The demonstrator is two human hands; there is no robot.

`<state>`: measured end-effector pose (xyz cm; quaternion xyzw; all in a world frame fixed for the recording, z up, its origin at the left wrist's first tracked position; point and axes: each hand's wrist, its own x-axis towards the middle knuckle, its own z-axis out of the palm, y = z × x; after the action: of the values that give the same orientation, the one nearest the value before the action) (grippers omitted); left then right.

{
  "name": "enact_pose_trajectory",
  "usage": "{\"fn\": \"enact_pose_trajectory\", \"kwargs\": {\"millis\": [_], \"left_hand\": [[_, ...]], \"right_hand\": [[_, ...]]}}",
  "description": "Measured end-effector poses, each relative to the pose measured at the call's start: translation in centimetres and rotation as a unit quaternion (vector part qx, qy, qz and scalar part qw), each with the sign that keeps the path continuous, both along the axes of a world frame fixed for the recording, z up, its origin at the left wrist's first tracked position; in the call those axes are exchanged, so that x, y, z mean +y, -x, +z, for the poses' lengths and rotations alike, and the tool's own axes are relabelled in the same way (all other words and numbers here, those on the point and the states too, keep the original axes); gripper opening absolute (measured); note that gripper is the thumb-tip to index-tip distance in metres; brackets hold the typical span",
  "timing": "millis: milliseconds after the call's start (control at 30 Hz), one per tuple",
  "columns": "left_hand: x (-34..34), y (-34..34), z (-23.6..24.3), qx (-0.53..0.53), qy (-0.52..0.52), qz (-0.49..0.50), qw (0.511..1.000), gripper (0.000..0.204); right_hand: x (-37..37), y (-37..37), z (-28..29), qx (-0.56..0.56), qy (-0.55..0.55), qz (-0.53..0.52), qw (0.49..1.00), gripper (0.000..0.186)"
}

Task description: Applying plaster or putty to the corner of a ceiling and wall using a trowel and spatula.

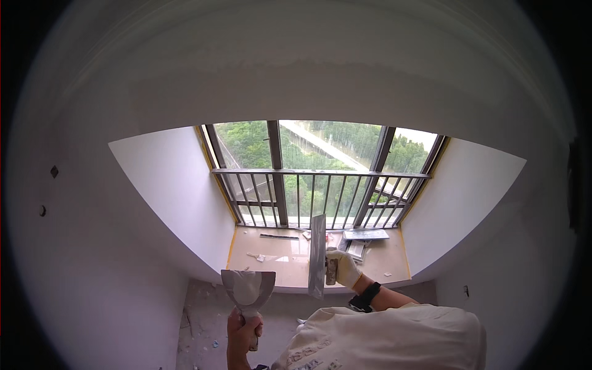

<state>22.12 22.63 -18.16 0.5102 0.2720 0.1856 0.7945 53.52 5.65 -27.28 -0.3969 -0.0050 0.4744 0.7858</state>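
My bare left hand (242, 330) is closed round the handle of a wide putty knife (267, 287), low and left of centre. The knife points upward, and a smear of white putty (248, 287) lies on its blade. In a pale glove, my right hand (346, 269) grips the handle of a plastering trowel (317, 256). The trowel's long grey blade stands almost upright and edge-on, in front of the window sill. The two tools are apart, with the trowel higher and to the right. A dark band (365, 297) circles my right wrist.
A window (327, 145) with a metal railing (320, 174) lies ahead, edged by yellow tape (232, 251). On the glossy sill (283, 268) are flat metal tools (366, 235), a dark strip (279, 237) and scraps. White walls (172, 179) flank it; debris dots the floor (206, 327).
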Motion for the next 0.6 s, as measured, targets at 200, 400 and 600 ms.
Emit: {"fn": "enact_pose_trajectory", "kwargs": {"millis": [200, 400, 600], "left_hand": [[2.1, -6.5, 1.1, 0.026, -0.255, -0.027, 0.966, 0.016], [1.4, -12.8, 2.5, -0.043, -0.577, -0.124, 0.806, 0.053], [4.8, -14.5, -0.5, -0.009, -0.628, -0.117, 0.769, 0.049]], "right_hand": [[1.6, 4.3, 0.1, 0.192, -0.247, 0.076, 0.947, 0.033], [1.8, 7.7, 3.8, -0.61, -0.022, 0.022, 0.792, 0.04], [1.5, 8.3, 2.4, -0.687, 0.016, -0.037, 0.726, 0.038]]}}
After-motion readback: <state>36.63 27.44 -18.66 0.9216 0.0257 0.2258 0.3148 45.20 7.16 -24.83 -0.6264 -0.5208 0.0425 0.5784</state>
